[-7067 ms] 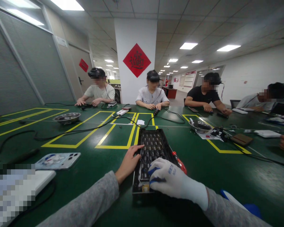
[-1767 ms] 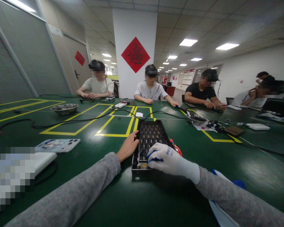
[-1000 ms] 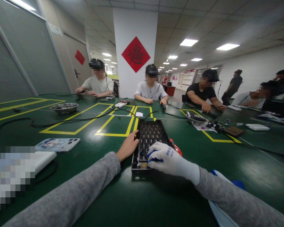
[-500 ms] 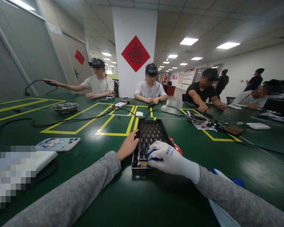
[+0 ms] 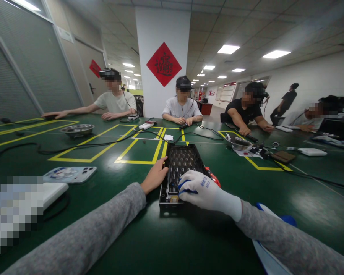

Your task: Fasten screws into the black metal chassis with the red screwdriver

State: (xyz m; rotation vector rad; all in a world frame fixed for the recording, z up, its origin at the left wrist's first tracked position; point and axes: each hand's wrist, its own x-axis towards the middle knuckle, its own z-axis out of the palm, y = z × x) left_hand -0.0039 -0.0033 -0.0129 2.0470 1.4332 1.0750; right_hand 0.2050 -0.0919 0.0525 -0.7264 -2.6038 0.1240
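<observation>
A long black open case (image 5: 200,162) lies on the green table in front of me, with rows of small shiny pieces inside. My left hand (image 5: 155,176) is bare and grips its left side wall, fingers along the rim. My right hand (image 5: 196,187), in a white glove with blue fingertips, rests over the near right part of the case. Its fingers are curled together, and whatever they pinch is hidden. Beside them, a small yellowish part (image 5: 174,198) shows at the near end. A red object (image 5: 213,176), perhaps a tool handle, lies against the right side.
To the left are a phone (image 5: 70,174) and a white device (image 5: 55,191). A blue-and-white glove-like item (image 5: 268,244) lies under my right forearm. Metal bowls (image 5: 78,130) (image 5: 238,143), cables and yellow tape outlines lie farther off. Several people sit across the table.
My hands and the case stay almost still. Across on the left, a person's outstretched hand has come down to the table. A person in the right background has moved.
</observation>
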